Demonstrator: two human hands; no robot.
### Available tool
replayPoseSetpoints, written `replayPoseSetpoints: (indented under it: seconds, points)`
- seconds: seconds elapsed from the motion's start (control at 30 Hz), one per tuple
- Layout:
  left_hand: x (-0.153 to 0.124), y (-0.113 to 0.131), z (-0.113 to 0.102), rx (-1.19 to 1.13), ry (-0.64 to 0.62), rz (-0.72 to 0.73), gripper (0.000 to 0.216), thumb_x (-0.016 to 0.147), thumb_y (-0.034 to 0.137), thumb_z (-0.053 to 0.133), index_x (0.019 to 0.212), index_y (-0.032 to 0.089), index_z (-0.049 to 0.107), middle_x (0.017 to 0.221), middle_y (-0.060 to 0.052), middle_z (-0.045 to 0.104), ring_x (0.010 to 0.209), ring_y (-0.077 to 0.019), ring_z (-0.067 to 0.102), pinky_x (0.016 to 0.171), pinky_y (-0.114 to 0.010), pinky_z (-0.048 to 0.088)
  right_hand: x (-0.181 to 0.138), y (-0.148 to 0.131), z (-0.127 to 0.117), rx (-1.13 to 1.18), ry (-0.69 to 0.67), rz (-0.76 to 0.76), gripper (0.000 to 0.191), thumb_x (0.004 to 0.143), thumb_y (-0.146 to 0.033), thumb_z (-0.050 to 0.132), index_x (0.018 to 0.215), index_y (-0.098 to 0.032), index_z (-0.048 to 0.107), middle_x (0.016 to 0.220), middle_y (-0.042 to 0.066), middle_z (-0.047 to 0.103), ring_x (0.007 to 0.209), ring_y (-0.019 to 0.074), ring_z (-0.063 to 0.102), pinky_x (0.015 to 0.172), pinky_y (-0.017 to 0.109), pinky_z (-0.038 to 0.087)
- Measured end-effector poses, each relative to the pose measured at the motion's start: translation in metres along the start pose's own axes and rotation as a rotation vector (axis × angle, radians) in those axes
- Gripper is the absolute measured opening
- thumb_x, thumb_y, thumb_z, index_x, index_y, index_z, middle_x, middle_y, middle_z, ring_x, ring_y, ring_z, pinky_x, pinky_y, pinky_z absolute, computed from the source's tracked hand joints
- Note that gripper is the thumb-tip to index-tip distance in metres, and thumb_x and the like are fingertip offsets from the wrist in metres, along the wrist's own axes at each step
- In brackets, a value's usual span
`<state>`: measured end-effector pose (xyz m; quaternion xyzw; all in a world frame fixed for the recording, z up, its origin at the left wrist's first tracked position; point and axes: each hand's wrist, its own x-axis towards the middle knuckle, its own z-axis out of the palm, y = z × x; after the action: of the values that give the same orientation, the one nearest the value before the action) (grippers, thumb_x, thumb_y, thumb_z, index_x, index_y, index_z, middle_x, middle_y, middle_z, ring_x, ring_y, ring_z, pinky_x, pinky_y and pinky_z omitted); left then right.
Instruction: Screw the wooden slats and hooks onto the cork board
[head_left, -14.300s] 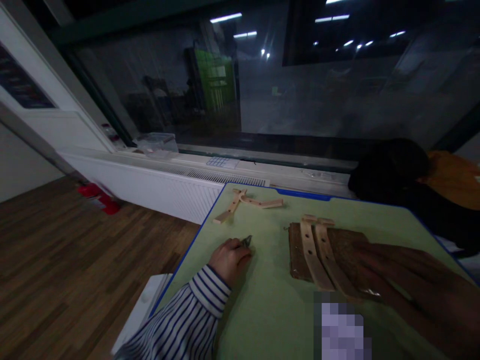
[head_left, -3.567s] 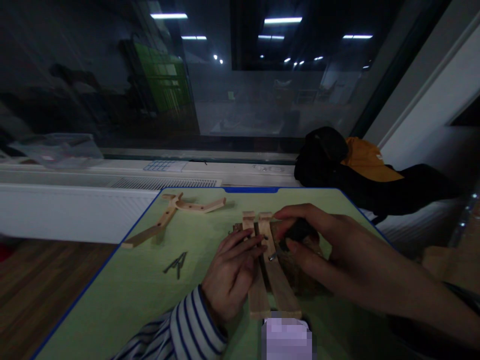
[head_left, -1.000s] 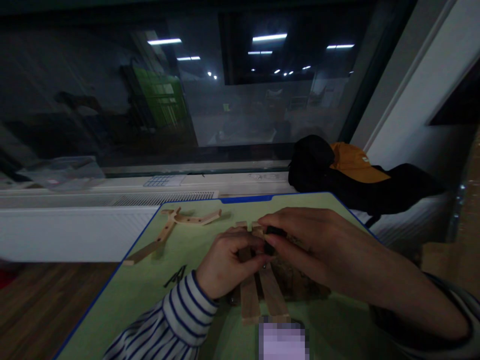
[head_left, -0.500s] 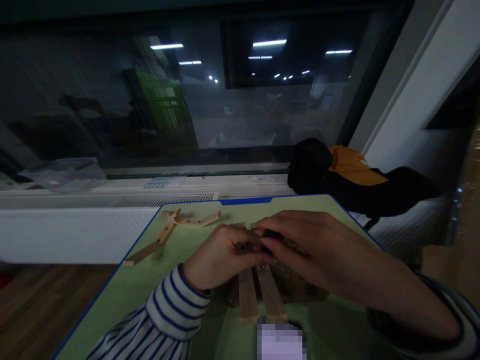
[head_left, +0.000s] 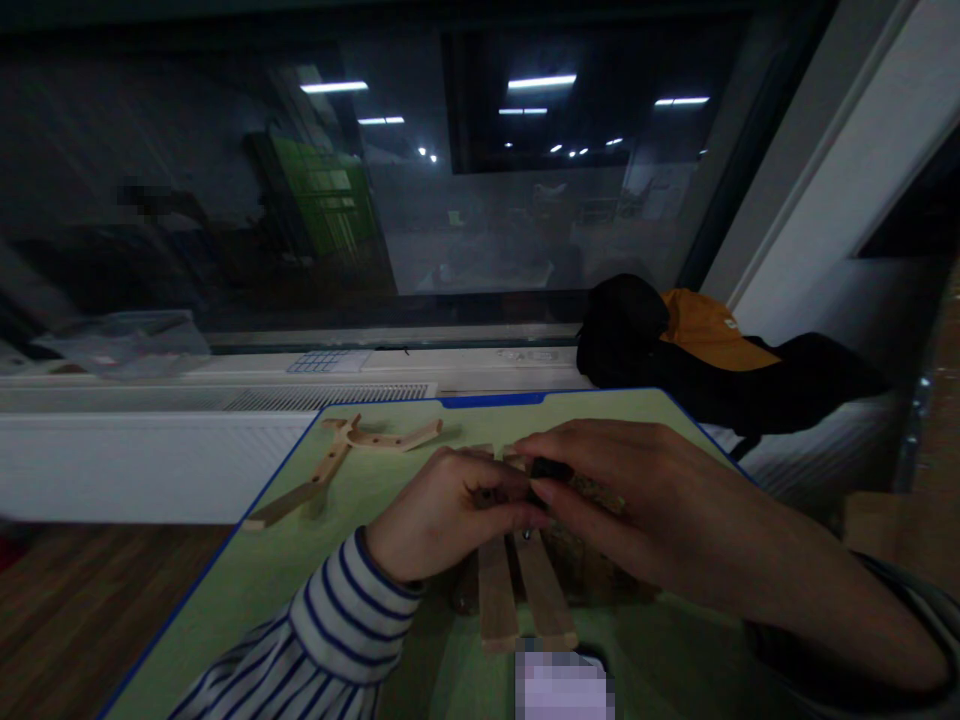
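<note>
Through the head camera I count two hands at work on one green, blue-edged table (head_left: pixel 247 600). The right hand (head_left: pixel 637 490) is narrowed, pinching one small dark tool (head_left: pixel 551 468) between thumb and fingers. The left hand (head_left: pixel 446 515) curls in from the other side, its thumb and fingers drawn together right beside that tool; I cannot tell whether it grips anything, because the fingertips overlap there.

Below the hands I make out two pale wooden strips, side by side with a thin gap: a left strip (head_left: pixel 497 600) and a right strip (head_left: pixel 546 600). The hands hide much of their far ends. Part of one brown block (head_left: pixel 577 570) shows beneath them, and one tiny shiny spot sits on the right strip, too small for me to identify.

I count two more bent wooden pieces at the table's far left corner, meeting at their ends: a long one (head_left: pixel 289 505) running toward me and another (head_left: pixel 397 440) pointing right.

One pixelated pale purple object (head_left: pixel 564 685) lies just this side of the strips. Beyond the table I have one clear box (head_left: pixel 139 340), one gridded sheet (head_left: pixel 326 361) and one orange cap (head_left: pixel 712 330).
</note>
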<state>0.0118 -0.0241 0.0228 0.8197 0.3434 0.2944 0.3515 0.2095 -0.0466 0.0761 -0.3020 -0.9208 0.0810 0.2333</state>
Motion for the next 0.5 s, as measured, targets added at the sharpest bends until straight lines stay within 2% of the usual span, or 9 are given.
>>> replayPoseSetpoints:
  seconds: [0.33, 0.5]
  points:
    - [0.0, -0.001, -0.0009, 0.029, -0.015, 0.005, 0.018, 0.084, 0.031, 0.062, 0.082, 0.016, 0.072, 0.077, -0.002, 0.072, 0.074, -0.0168, 0.065, 0.069, -0.026, 0.049, 0.0011, 0.0014, 0.0013, 0.005, -0.012, 0.026, 0.021, 0.094, -0.026, 0.045, 0.108, -0.019, 0.059, 0.09, 0.002, 0.066, 0.08, 0.0148, 0.06, 0.07, 0.029, 0.044]
    - [-0.0016, 0.0017, -0.0021, 0.087, -0.003, 0.018, 0.017, 0.083, 0.031, 0.063, 0.081, 0.015, 0.071, 0.08, -0.003, 0.073, 0.075, -0.0166, 0.066, 0.071, -0.026, 0.049, 0.0, 0.0018, 0.0019, 0.0, -0.022, 0.017, 0.024, 0.095, -0.027, 0.044, 0.112, -0.019, 0.058, 0.094, 0.003, 0.066, 0.084, 0.015, 0.06, 0.074, 0.029, 0.044]
